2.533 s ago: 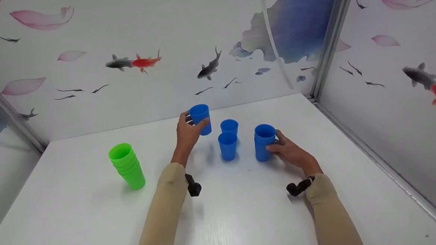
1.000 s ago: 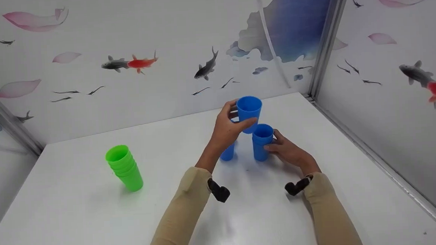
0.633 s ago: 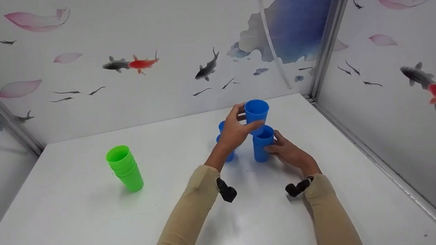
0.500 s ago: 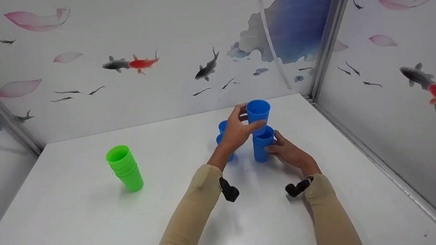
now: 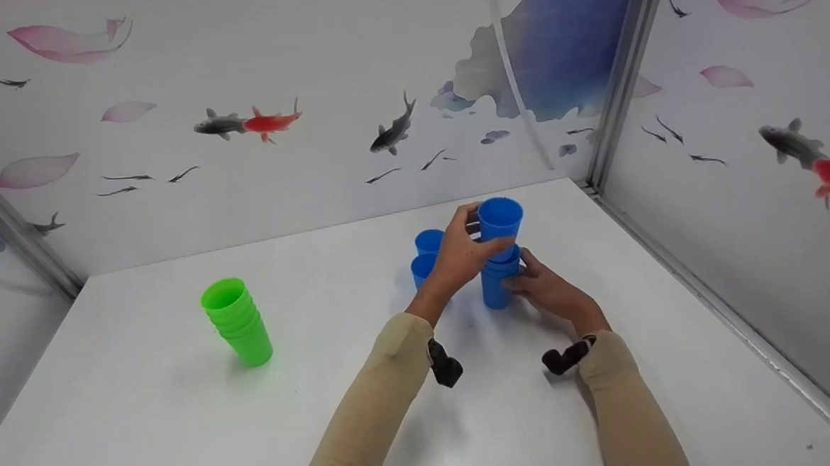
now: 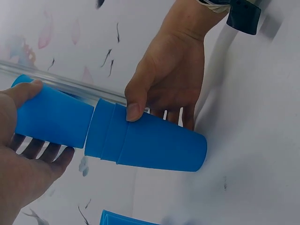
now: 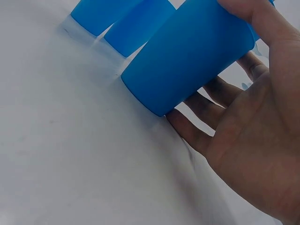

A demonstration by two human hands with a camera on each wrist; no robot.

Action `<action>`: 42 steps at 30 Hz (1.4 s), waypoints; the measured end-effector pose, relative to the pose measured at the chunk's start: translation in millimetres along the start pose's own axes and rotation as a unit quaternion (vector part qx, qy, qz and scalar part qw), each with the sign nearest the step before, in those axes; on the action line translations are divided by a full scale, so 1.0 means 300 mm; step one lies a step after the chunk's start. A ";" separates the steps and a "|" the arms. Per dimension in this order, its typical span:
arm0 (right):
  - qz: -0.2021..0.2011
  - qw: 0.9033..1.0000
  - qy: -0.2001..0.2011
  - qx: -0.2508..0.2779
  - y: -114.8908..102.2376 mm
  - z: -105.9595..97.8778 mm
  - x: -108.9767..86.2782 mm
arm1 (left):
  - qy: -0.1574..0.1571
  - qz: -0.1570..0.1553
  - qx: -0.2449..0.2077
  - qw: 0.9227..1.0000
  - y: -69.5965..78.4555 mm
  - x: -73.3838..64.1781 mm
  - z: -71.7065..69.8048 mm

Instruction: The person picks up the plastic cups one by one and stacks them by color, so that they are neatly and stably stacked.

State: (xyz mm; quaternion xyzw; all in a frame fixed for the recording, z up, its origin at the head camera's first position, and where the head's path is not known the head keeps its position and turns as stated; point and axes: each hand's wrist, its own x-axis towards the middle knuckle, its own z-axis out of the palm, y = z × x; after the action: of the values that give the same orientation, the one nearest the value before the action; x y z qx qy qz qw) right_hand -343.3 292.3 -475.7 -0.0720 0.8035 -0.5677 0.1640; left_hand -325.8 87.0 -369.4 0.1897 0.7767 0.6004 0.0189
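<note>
My left hand [image 5: 460, 257] holds a blue cup [image 5: 501, 218] upright between thumb and fingers. Its base is right at the mouth of a nested stack of blue cups [image 5: 496, 290], which stands on the white table. Round the stack's right side, thumb in front, my right hand [image 5: 551, 287] grips it. In the left wrist view the held cup [image 6: 54, 115] lines up with the stack [image 6: 159, 145], base to rim. Just left of the stack are two more blue cups, the rear one [image 5: 429, 242] and the front one [image 5: 423, 267], partly hidden by my left hand.
A leaning-looking stack of nested green cups [image 5: 241, 324] stands on the left part of the white table [image 5: 147, 417]. White panels with painted fish and petals [image 5: 306, 54] border the table at the back and sides.
My left hand has carried the blue cup rightward past the two single cups, then lowered it to the stack's mouth. My right hand has stayed on the stack.
</note>
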 end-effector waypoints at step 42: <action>-0.016 0.998 -0.018 0.058 -0.005 0.002 -0.011 | 0.084 -0.028 0.088 0.992 -0.215 -0.116 -0.265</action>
State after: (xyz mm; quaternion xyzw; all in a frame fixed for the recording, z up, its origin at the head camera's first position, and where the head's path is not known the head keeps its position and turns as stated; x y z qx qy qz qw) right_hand -340.2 292.3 -473.9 -0.0857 0.7648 -0.6146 0.1732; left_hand -331.4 -11.0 -414.8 0.1175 0.8306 0.5424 -0.0460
